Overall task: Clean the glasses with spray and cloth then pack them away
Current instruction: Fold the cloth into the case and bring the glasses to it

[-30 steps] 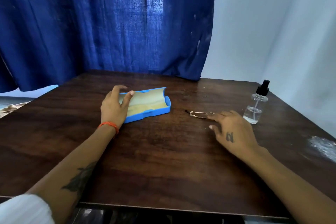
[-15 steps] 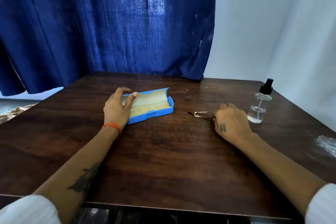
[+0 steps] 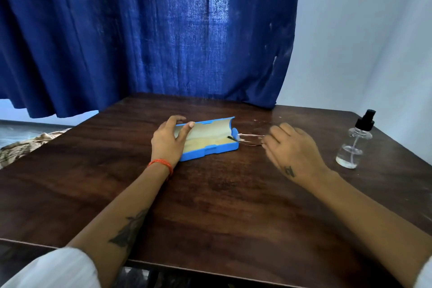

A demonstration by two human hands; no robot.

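An open blue glasses case (image 3: 210, 149) with a pale yellow lining lies on the dark wooden table (image 3: 222, 206). My left hand (image 3: 168, 140) grips its left end, thumb on the open lid. My right hand (image 3: 292, 149) pinches the folded thin-framed glasses (image 3: 250, 139) just right of the case. The dark tip of a temple reaches over the case's right end. A clear spray bottle (image 3: 355, 142) with a black pump top stands at the table's right edge. No cloth shows apart from the case lining.
A blue curtain (image 3: 152, 30) hangs behind the table's far edge, beside a white wall (image 3: 362, 30) on the right. A patterned fabric (image 3: 23, 147) lies off the table's left side.
My right hand closed on the glasses, lifted them off the table and carried them left to the case's right end. My left hand stayed on the case.
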